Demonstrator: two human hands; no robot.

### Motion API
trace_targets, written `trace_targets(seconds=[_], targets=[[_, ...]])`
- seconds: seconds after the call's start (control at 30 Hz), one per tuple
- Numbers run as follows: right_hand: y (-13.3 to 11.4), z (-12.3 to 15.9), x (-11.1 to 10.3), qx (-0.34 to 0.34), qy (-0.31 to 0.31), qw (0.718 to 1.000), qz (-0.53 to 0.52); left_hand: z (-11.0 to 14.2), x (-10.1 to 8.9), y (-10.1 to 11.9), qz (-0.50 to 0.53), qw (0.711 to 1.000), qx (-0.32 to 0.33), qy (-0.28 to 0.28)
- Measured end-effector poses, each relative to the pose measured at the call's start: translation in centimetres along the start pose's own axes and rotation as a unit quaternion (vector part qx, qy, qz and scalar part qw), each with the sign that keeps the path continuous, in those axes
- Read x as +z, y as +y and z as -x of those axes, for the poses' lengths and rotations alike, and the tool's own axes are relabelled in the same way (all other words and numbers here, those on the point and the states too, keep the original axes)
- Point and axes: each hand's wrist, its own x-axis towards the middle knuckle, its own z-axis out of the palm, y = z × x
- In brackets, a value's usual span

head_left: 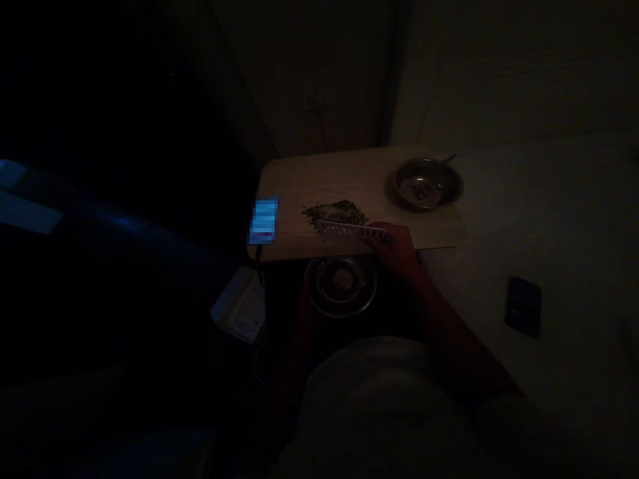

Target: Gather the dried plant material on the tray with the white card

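Pale cloth filling the foreground. Steel dish sitting just under the front edge of the wooden bench. Right hand clenching a white toothed strip, its edge touching a crumbled green herb pile. Left hand lost in shadow, grip state unknown. Blurred glowing phone lying at the bench's left end; steel bowl sitting far right, spoon handle poking out.
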Motion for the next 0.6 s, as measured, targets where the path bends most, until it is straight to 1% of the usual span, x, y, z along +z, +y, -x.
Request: trace_targets(seconds=[0.1,0.2,0.27,0.4,0.43,0.47,0.5,0.6], targets=[[-0.2,0.0,0.1,-0.003,-0.010,1.000,-0.009,0.0,0.1,0.2,0.016,1.000,0.002,0.018],[-0.5,0.2,-0.1,0.001,-0.023,1.000,-0.012,0.0,0.1,0.4,0.034,0.999,-0.032,0.024],[-0.6,0.3,-0.3,0.003,-0.042,0.999,-0.031,0.0,0.0,0.4,0.043,0.998,-0.044,0.021],[-0.6,0.9,-0.8,0.001,-0.096,0.993,-0.075,0.0,-0.1,0.4,0.039,0.999,-0.018,0.029],[-0.4,1.2,-1.0,0.006,-0.100,0.992,-0.082,0.0,-0.1,0.4,0.036,0.999,-0.019,0.026],[-0.3,1.4,-1.2,0.016,-0.096,0.992,-0.087,0.0,-0.1,0.4,0.032,0.999,-0.023,0.023],[-0.1,1.7,-1.5,0.031,-0.078,0.993,-0.089,0.1,-0.1,0.4,0.029,0.999,-0.027,0.020],[0.6,2.5,-2.7,0.093,0.008,0.992,-0.085,0.1,-0.2,0.3,0.023,0.999,-0.042,0.023]])
